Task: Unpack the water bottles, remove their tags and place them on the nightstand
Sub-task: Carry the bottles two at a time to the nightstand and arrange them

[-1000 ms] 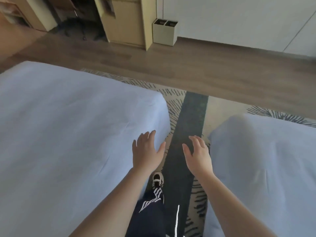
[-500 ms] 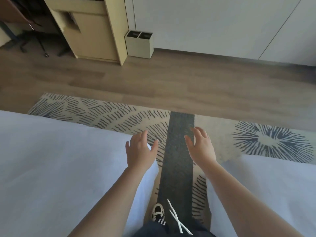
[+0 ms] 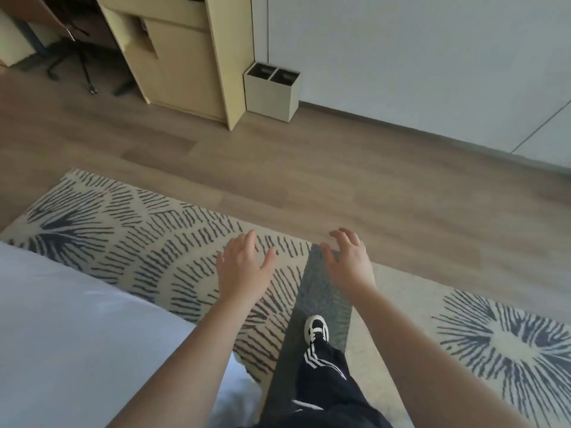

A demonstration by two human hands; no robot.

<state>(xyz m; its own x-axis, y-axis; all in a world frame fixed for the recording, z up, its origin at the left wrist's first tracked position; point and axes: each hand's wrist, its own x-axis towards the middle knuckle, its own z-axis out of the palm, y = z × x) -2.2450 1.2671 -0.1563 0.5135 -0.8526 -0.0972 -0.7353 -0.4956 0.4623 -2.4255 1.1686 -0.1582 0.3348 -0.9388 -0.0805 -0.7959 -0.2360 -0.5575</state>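
No water bottle, tag or nightstand shows in the head view. My left hand (image 3: 244, 267) is held out in front of me over the patterned rug, palm down, fingers apart and holding nothing. My right hand (image 3: 347, 259) hovers beside it at about the same height, fingers loosely spread and empty. Both forearms reach in from the bottom edge. Below them my leg in black trousers with white stripes and a black-and-white shoe (image 3: 316, 329) stands on the rug's dark band.
A white bed (image 3: 77, 335) fills the lower left. The cream rug with dark rays (image 3: 148, 242) lies on wooden flooring. A pale wooden cabinet (image 3: 185, 63) and a two-slot bin (image 3: 272, 91) stand by the white wall. Chair legs (image 3: 80, 66) show at top left.
The view has advanced past the beds: the right bed is out of frame, the left bed has slid to the lower left, and cabinet and bin are nearer. Both hands stay empty.
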